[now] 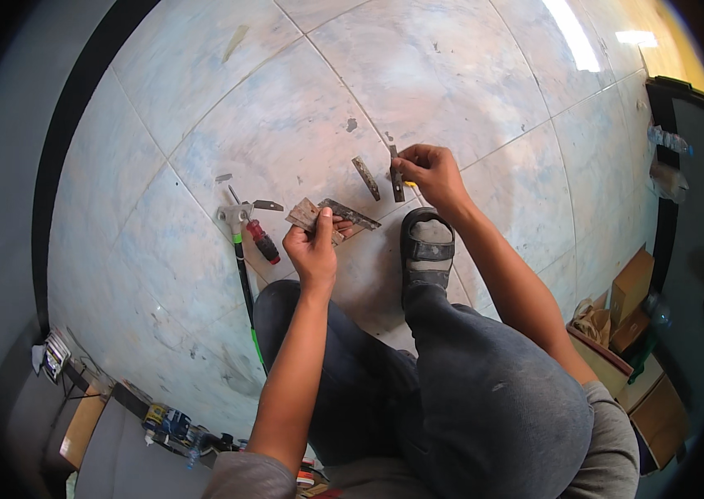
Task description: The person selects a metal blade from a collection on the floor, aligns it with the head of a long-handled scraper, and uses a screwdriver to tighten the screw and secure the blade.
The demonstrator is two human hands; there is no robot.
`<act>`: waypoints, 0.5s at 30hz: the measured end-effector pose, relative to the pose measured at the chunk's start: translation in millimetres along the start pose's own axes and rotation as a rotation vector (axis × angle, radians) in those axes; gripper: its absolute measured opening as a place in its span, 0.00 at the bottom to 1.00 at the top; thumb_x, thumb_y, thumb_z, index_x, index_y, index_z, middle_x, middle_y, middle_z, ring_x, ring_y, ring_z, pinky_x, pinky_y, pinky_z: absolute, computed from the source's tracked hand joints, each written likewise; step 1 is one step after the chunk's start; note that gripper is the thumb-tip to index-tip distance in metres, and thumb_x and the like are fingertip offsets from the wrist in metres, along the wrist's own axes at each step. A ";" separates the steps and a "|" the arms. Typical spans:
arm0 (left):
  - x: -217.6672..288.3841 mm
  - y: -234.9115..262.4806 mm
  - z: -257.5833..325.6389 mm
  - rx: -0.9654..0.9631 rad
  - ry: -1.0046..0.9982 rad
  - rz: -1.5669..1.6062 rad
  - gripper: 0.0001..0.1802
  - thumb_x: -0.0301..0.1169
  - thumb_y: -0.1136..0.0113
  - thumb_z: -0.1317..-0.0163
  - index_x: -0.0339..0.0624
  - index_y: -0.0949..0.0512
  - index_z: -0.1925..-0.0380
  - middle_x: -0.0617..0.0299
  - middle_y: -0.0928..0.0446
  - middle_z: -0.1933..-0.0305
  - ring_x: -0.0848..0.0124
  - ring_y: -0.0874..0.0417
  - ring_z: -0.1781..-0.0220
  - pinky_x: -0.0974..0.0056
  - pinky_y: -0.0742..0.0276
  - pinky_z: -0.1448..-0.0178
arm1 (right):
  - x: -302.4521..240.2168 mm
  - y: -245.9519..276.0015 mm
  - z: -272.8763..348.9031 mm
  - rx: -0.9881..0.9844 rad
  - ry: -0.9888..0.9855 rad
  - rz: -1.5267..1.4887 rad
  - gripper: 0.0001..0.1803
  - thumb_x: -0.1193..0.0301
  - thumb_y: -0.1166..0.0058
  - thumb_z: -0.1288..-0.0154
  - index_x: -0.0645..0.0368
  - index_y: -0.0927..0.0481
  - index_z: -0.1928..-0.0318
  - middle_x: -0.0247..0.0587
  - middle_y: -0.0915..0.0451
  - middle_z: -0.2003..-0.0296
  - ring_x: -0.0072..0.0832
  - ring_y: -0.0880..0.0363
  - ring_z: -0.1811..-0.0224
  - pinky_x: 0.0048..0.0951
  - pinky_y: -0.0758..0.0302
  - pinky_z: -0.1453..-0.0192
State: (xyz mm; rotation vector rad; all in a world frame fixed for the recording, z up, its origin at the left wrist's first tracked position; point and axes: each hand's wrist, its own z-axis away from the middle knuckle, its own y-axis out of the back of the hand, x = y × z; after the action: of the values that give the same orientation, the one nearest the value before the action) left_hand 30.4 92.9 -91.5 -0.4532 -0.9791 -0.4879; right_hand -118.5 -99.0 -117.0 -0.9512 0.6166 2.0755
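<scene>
My left hand is closed, thumb on top, around several flat, worn brown pieces and a dark flat strip that juts out to the right. Between the fingertips of my right hand stands a dark, narrow metal strip with holes along it. Just left of it, a similar rusty strip lies on the floor. A screwdriver with a red and black handle rests left of my left hand. Beside it are a small dark blade-like piece and the grey head of a long pole.
The black and green pole runs back beside my left knee. My sandalled foot is planted on the tiled floor. Cardboard boxes stand at right, plastic bottles farther off. Assorted containers sit at lower left.
</scene>
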 end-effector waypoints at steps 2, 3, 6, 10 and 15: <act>1.2 -3.3 1.1 -0.016 -0.028 -0.031 0.09 0.28 0.38 0.24 0.30 0.19 0.60 0.55 0.15 0.65 0.67 0.10 0.66 0.63 0.10 0.61 | -10.4 2.6 -8.0 -0.027 0.007 0.015 0.10 0.71 0.33 0.29 0.69 0.12 0.57 0.38 0.12 0.68 0.20 0.18 0.67 0.27 0.22 0.60; 1.2 -6.1 1.6 -0.026 -0.041 -0.046 0.09 0.28 0.38 0.24 0.30 0.19 0.60 0.55 0.15 0.65 0.68 0.10 0.67 0.63 0.10 0.61 | -8.0 4.3 -14.6 -0.060 0.020 -0.016 0.15 0.68 0.32 0.29 0.69 0.12 0.53 0.42 0.11 0.66 0.23 0.16 0.66 0.29 0.20 0.58; 3.3 -13.8 2.9 -0.020 -0.037 -0.052 0.10 0.28 0.38 0.24 0.29 0.19 0.61 0.55 0.14 0.65 0.68 0.10 0.68 0.63 0.10 0.61 | -1.9 7.8 -23.0 0.174 0.227 0.276 0.20 0.64 0.31 0.30 0.70 0.13 0.49 0.45 0.10 0.64 0.27 0.14 0.62 0.31 0.19 0.55; 9.3 -18.6 0.8 0.042 0.026 -0.019 0.10 0.28 0.38 0.24 0.29 0.18 0.60 0.55 0.15 0.65 0.68 0.10 0.68 0.63 0.10 0.62 | -13.9 13.7 -5.3 0.087 0.095 0.212 0.23 0.60 0.32 0.30 0.69 0.13 0.47 0.44 0.10 0.61 0.28 0.13 0.58 0.31 0.18 0.50; 15.5 -19.0 -4.7 0.022 0.078 -0.034 0.10 0.29 0.38 0.24 0.30 0.18 0.59 0.55 0.15 0.64 0.66 0.10 0.66 0.62 0.10 0.63 | -13.5 -5.3 32.1 -0.343 -0.069 -0.075 0.15 0.65 0.31 0.28 0.66 0.11 0.52 0.34 0.11 0.61 0.21 0.16 0.57 0.27 0.21 0.47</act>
State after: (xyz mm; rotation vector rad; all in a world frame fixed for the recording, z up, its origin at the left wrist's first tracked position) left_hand 29.9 72.1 -77.7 -0.3952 -0.9173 -0.5215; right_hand -121.9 -80.0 -87.5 -1.0684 0.1870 2.1759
